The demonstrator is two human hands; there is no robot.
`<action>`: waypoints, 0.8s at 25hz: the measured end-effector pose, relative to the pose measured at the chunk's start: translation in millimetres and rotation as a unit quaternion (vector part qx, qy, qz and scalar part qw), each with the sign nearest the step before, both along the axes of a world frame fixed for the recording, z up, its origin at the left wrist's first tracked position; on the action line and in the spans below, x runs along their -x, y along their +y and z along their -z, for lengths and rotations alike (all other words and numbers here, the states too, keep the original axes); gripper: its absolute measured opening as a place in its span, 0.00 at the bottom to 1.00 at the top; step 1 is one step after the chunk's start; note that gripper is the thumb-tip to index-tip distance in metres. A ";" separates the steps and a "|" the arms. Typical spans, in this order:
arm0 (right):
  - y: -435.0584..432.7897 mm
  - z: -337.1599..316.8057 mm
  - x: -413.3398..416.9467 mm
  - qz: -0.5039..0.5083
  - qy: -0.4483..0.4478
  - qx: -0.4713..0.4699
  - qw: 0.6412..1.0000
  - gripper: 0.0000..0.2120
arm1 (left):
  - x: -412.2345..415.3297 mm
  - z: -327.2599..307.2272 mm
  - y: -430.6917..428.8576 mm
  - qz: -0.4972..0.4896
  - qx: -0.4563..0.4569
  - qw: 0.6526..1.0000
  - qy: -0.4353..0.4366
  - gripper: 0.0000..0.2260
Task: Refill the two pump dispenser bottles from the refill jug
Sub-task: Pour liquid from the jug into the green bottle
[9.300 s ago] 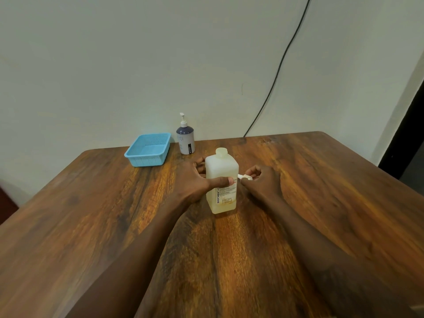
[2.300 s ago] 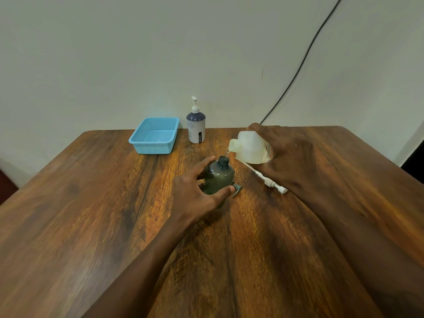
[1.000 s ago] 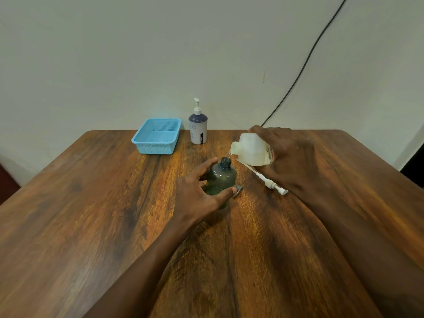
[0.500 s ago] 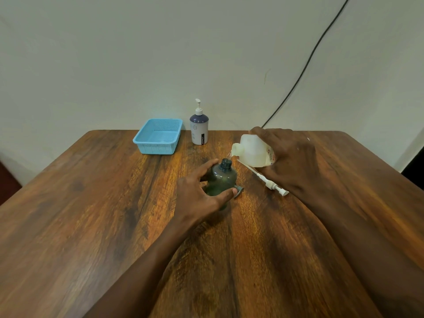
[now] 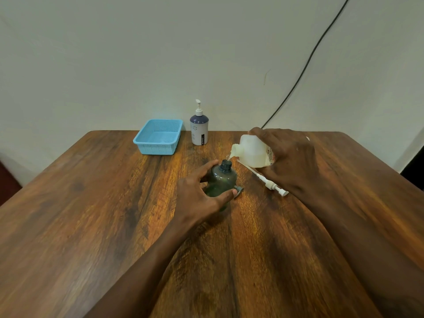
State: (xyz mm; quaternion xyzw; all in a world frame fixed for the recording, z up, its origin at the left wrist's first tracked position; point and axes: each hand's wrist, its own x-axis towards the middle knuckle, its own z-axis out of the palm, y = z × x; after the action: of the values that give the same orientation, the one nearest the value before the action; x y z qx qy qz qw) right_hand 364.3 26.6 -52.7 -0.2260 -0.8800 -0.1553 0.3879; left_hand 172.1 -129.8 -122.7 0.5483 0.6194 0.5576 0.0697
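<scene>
A dark green dispenser bottle [image 5: 222, 181] stands upright mid-table with its neck uncovered, and my left hand [image 5: 199, 196] wraps around its body. My right hand [image 5: 288, 158] holds the white refill jug [image 5: 251, 151] tipped to the left, its spout just above the green bottle's neck. A thin clear stream runs from spout to neck. A white pump head with its tube [image 5: 267, 181] lies flat on the table under my right hand. A small grey cap [image 5: 238, 191] rests beside the green bottle. A second dispenser bottle [image 5: 199, 129], white and navy with its pump fitted, stands at the back.
A light blue plastic basket [image 5: 158, 137] sits at the back left of the wooden table [image 5: 91, 214], next to the white and navy bottle. A black cable [image 5: 305, 67] runs down the wall behind the table's back edge.
Across the last two seconds both hands keep their hold and the jug stays tipped over the green bottle. Nine seconds ago the jug stood upright with both hands at it.
</scene>
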 end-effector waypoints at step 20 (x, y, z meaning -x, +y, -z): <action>-1.7 0.5 -0.1 0.006 0.013 -0.011 1.000 0.37 | -0.2 1.8 -2.0 0.004 0.005 1.000 -0.004 0.41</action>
State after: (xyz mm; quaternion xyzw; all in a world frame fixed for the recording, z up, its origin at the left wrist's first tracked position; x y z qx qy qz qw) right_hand 364.4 24.9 -53.2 -0.2294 -0.8716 -0.1646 0.4008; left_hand 172.3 -131.7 -124.5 0.5480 0.6197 0.5565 0.0772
